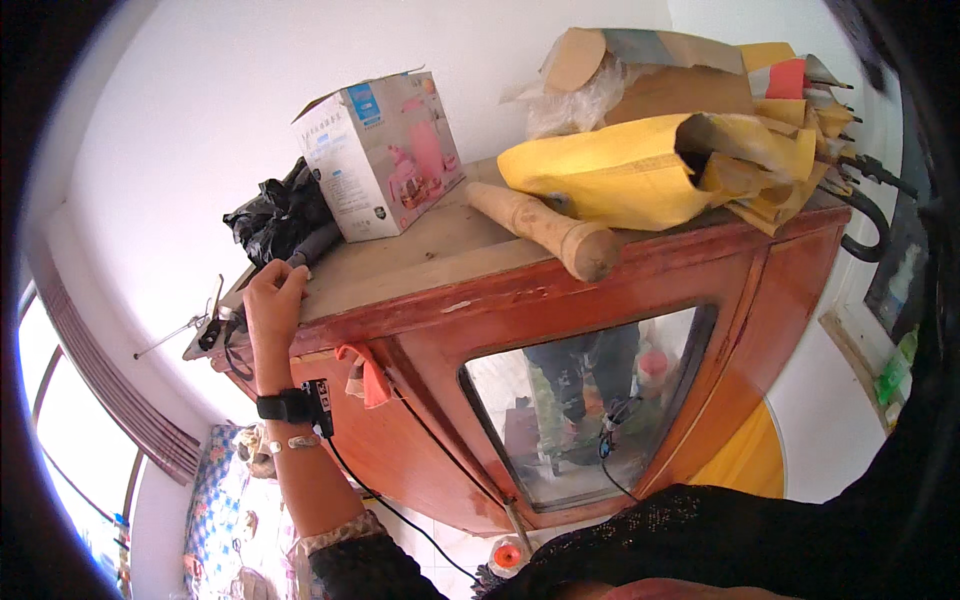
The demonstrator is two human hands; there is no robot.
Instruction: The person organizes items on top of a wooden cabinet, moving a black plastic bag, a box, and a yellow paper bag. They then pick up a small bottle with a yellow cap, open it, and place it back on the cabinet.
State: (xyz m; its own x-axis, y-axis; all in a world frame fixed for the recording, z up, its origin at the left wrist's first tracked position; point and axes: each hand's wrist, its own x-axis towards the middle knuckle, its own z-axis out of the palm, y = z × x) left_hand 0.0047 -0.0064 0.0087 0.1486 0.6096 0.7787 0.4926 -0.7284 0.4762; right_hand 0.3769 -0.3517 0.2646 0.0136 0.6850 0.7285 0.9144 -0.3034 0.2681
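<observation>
My left hand (pixel 272 305) reaches over the front left edge of the wardrobe top (pixel 400 265). Its fingers are closed round a dark grey tube-shaped thing (pixel 318 243) that lies there, partly covered by my hand. A thin black loop hangs over the wardrobe edge beside my wrist. Crumpled black plastic bag (pixel 275 215) sits just behind the tube. To the right of these stands a white and pink cardboard box (pixel 380 155) with a pink jug pictured on it. My right hand is out of sight.
A wooden rolling-pin-like club (pixel 545 228) juts over the front edge. Behind it lie a yellow sack (pixel 610 170), a brown cardboard box (pixel 680 95) and several umbrellas (pixel 850 180). An orange cloth (pixel 368 378) hangs on the red-brown wardrobe front, left of its mirror (pixel 580 400).
</observation>
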